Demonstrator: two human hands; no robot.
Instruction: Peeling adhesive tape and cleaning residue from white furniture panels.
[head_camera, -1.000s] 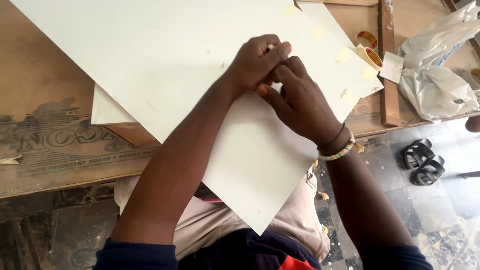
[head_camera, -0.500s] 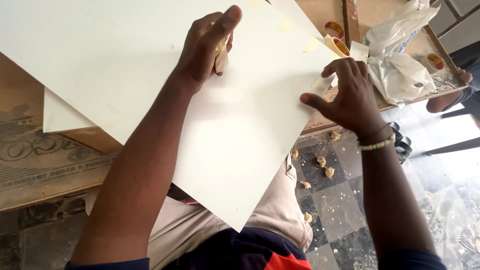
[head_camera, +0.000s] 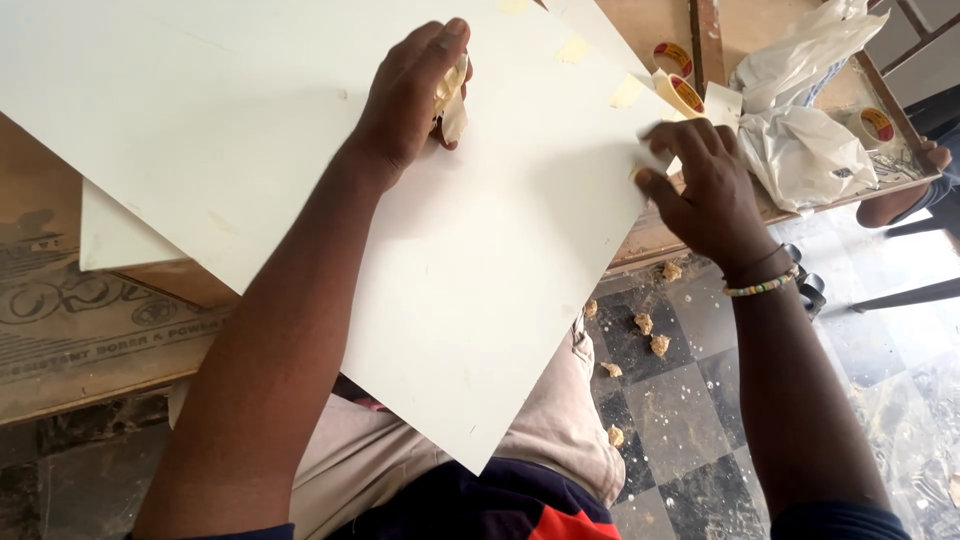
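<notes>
Seen from our head camera: the left hand (head_camera: 410, 95), upper centre, pinches crumpled tape (head_camera: 450, 100) on the white board (head_camera: 300, 170) filling the upper left; the right hand (head_camera: 700, 185), fingers spread (empty), presses the board's right edge near the tape rolls (head_camera: 680, 90).

The left hand (head_camera: 410, 95) is covering most of a tape piece (head_camera: 452, 100). The board (head_camera: 300, 150) is running off the top edge and hiding the counter (head_camera: 60, 330) beneath. The right hand's (head_camera: 705, 185) fingers (head_camera: 660, 135) are blurring.
</notes>
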